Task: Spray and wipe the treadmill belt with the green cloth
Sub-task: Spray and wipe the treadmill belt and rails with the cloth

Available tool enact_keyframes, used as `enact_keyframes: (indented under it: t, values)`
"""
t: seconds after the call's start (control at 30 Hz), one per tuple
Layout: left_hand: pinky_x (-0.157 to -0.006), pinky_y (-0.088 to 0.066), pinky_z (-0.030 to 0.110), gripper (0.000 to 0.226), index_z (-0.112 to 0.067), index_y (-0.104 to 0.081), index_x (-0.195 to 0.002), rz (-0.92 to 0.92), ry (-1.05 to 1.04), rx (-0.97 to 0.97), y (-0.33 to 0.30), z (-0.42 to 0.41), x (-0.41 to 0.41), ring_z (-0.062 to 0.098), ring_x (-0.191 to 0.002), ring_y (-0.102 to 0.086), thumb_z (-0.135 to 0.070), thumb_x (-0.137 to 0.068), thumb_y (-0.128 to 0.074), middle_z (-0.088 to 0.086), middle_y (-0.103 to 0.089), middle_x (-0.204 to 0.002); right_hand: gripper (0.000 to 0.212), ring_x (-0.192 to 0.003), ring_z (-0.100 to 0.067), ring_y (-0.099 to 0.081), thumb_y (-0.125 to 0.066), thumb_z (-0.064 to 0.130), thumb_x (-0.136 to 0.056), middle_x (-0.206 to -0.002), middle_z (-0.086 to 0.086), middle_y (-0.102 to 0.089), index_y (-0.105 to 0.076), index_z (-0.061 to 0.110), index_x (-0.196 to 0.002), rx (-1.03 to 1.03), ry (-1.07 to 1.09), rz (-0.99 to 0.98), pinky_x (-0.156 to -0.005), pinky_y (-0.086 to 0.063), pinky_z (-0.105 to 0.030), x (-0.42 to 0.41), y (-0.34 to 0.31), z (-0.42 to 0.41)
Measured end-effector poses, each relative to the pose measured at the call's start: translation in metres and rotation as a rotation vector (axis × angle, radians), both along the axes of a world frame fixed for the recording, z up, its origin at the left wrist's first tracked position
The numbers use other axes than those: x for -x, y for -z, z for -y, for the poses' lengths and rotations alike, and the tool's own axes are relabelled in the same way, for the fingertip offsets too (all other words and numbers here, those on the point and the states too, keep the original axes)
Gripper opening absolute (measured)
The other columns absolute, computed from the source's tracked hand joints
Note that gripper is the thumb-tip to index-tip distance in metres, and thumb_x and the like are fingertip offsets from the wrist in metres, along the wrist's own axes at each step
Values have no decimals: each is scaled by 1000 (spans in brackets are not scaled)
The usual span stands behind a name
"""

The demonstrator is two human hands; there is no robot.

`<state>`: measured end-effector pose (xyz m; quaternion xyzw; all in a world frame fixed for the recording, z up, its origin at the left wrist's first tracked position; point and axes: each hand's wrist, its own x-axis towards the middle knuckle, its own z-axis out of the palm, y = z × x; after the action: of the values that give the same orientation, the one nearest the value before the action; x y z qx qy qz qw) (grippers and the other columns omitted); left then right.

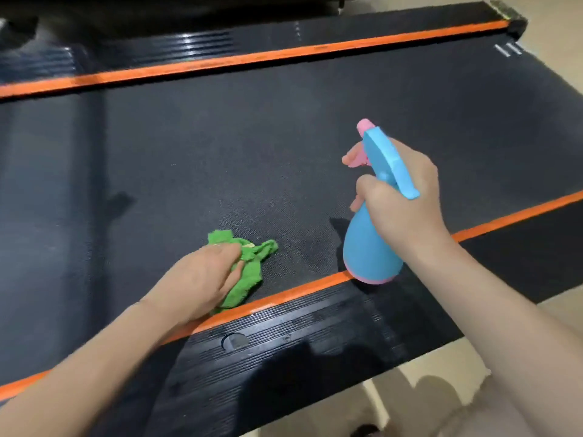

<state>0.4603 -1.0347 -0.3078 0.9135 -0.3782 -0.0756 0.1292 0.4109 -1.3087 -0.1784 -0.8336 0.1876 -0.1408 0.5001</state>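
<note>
The black textured treadmill belt [252, 146] fills the middle of the view. A crumpled green cloth [249, 269] lies on the belt near its front edge, and my left hand [195, 282] presses down on it with fingers curled over it. My right hand [400, 197] grips a blue spray bottle [369, 247] with a pink nozzle and trigger. The bottle is held upright just above the front orange stripe, nozzle pointing away over the belt, one finger on the trigger. A faint damp speckled patch shows on the belt between cloth and bottle.
Orange stripes [284, 298] border the belt at front and back [252, 56]. A black ribbed side rail [284, 342] runs along the near edge. Beige floor [426, 389] lies at the bottom right, and the treadmill's end cap [511, 17] is at the top right.
</note>
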Motion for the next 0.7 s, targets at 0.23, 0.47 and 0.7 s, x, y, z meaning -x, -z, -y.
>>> enact_keyframes:
  t: [0.23, 0.47, 0.7]
  values:
    - [-58, -40, 36, 18, -25, -32, -77, 65, -159, -1, -3, 43, 6, 27, -63, -49, -31, -93, -38, 3, -49, -67, 54, -70, -28, -68, -54, 7, -75, -103, 19, -73, -70, 43, -111, -147, -6, 49, -73, -58, -37, -4, 32, 6]
    - [-61, -41, 39, 18, -26, -28, -81, 69, -159, 40, 0, 45, 6, 27, -65, -48, -27, -95, -39, 4, -49, -69, 44, -68, -7, -62, -58, -2, -76, -92, 13, -73, -75, 13, -114, -136, 20, 48, -68, -49, -20, 2, 34, 5]
    - [-58, -40, 37, 17, -24, -32, -80, 108, -160, 127, 7, 38, 8, 29, -63, -49, -28, -94, -39, 5, -52, -68, 44, -70, 3, -66, -57, -15, -78, -100, 10, -74, -74, 10, -110, -92, 101, 124, -66, -47, -10, 18, 30, -13]
